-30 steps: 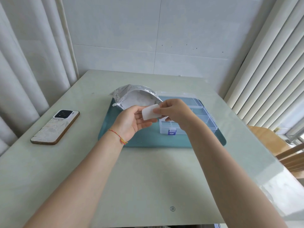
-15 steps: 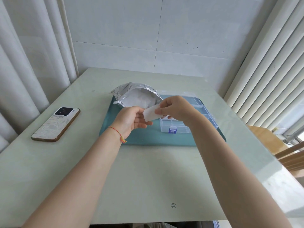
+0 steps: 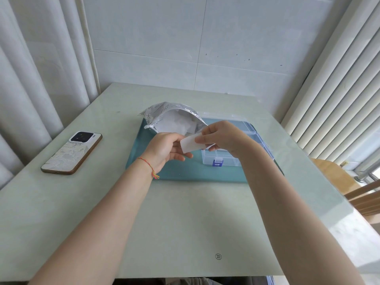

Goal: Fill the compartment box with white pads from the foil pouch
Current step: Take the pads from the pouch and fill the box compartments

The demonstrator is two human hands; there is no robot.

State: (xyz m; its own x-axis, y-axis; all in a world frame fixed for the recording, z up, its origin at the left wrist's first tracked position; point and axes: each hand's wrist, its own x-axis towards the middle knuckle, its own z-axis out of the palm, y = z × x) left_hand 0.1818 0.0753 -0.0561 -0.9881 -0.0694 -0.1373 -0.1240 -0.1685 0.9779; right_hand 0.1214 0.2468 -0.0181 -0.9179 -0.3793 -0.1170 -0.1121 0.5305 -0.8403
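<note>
An open silver foil pouch (image 3: pixel 156 116) lies at the back left of a teal mat (image 3: pixel 185 171), with several white pads (image 3: pixel 176 122) showing in its mouth. A clear compartment box (image 3: pixel 228 160) with a blue latch sits on the mat's right half, lid open. My right hand (image 3: pixel 222 137) pinches one white pad (image 3: pixel 190 145) above the mat, just left of the box. My left hand (image 3: pixel 164 149) is beside it with fingers curled, its fingertips touching the pad's left end from behind. The box's compartments are mostly hidden by my right hand.
A phone (image 3: pixel 72 153) lies face down on the pale green table (image 3: pixel 185 223), left of the mat. Curtains hang at the left, blinds at the right. A wooden chair (image 3: pixel 349 188) stands by the table's right edge.
Both hands with the pad have stayed almost in place over the mat; the pad has tilted a little. The camera has shifted slightly.
</note>
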